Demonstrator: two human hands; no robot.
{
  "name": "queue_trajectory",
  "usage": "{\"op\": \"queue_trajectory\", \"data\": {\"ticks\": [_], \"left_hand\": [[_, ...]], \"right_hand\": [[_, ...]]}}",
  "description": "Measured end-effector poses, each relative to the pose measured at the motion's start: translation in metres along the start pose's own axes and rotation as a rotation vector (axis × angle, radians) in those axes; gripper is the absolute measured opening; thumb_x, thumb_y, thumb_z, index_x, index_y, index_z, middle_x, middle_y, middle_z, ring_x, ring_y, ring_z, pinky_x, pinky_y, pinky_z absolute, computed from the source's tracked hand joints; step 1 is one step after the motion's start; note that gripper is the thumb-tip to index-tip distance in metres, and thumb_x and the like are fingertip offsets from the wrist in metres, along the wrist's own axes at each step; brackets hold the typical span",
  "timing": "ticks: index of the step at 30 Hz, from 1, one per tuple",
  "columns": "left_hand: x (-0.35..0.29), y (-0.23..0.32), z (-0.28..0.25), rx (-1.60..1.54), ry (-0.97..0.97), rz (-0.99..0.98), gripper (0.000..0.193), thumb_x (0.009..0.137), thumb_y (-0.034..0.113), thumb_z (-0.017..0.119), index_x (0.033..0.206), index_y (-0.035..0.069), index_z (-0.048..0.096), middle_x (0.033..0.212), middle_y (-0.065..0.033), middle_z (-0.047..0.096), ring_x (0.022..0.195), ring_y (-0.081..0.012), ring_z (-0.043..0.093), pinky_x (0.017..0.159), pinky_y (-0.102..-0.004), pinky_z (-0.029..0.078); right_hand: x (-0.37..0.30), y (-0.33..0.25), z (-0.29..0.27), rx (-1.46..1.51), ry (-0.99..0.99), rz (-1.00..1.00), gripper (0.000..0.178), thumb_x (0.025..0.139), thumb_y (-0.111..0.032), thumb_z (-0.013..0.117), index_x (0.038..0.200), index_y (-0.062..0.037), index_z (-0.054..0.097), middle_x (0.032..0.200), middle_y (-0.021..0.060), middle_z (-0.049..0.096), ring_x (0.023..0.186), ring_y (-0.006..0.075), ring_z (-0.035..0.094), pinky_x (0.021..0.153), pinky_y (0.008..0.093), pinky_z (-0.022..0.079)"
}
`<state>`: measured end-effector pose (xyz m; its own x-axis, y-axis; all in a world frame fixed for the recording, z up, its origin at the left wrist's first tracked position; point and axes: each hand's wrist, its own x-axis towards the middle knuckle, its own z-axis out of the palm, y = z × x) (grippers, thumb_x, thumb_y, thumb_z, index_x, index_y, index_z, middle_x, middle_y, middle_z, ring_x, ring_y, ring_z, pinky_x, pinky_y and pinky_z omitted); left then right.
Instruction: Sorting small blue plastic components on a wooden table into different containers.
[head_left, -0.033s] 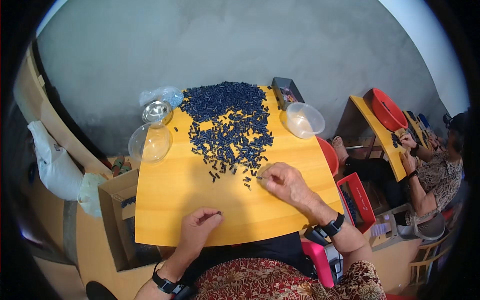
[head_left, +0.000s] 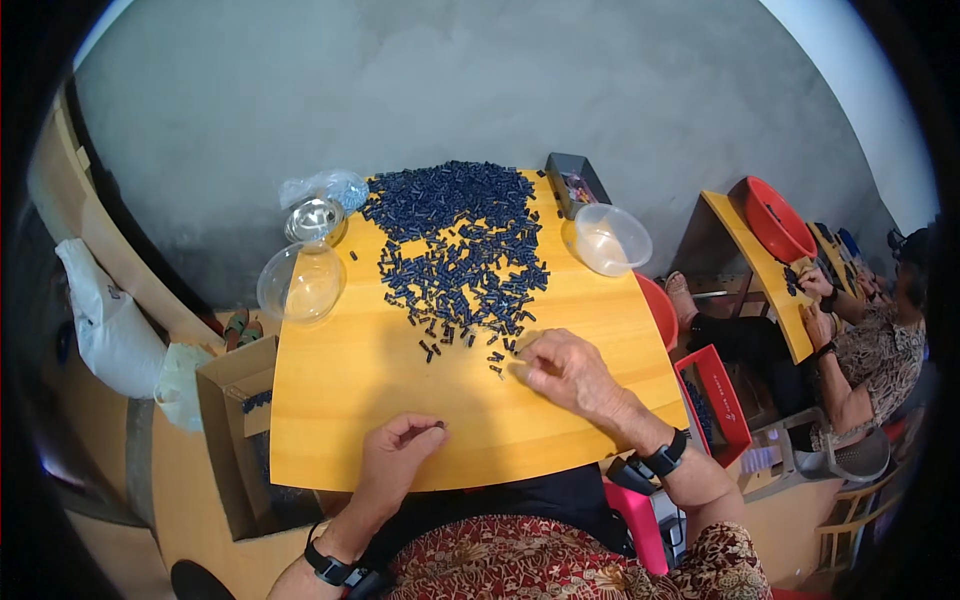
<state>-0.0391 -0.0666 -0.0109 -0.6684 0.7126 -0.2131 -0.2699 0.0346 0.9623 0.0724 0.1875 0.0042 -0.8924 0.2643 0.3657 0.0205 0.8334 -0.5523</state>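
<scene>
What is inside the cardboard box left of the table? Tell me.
The cardboard box holds some small dark-blue pieces. The tabletop overhangs its right part, so whatever lies under there cannot be seen.

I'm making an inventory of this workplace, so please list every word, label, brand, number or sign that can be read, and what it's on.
Nothing can be quoted with certainty.
Red box: small white print on its wall, too small to read.
White sack: a small dark mark, too blurred to read.
Small dark pieces: no lettering can be made out.
</scene>
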Motion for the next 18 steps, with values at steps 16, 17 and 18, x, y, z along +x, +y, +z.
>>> {"op": "queue_trajectory", "data": {"ticks": [16,17,18], "left_hand": [[-0.002,-0.002,-0.004,0.056,-0.041,-0.033,0.017,0.092,0.009,0.065,0.105,-0.003,0.065,0.097,-0.0087,0.068,0.091,-0.0155,0.066,0.084,-0.0270,0.052],[-0.002,-0.003,-0.002,0.046,-0.041,-0.031,0.017,0.092,0.008,0.065,0.105,-0.003,0.065,0.097,-0.0085,0.068,0.091,-0.0153,0.066,0.084,-0.0270,0.052],[-0.002,-0.002,0.000,0.046,-0.037,-0.036,0.017,0.092,0.008,0.065,0.105,-0.003,0.065,0.097,-0.0085,0.068,0.091,-0.0153,0.066,0.084,-0.0270,0.052]], "right_hand": [[-0.006,-0.023,0.031,0.134,-0.037,0.079,0.011,0.080,-0.006,0.068,0.077,-0.0050,0.058,0.072,0.0059,0.056,0.068,0.0205,0.056,0.064,0.0332,0.047],[-0.008,-0.024,0.030,0.403,-0.086,0.271,0.012,0.083,-0.005,0.068,0.077,-0.0052,0.058,0.071,0.0012,0.055,0.065,0.0138,0.054,0.062,0.0288,0.046],[-0.009,-0.024,0.030,0.406,-0.090,0.273,0.012,0.083,-0.005,0.068,0.077,-0.0052,0.058,0.071,0.0012,0.055,0.065,0.0138,0.054,0.062,0.0288,0.046]]}}
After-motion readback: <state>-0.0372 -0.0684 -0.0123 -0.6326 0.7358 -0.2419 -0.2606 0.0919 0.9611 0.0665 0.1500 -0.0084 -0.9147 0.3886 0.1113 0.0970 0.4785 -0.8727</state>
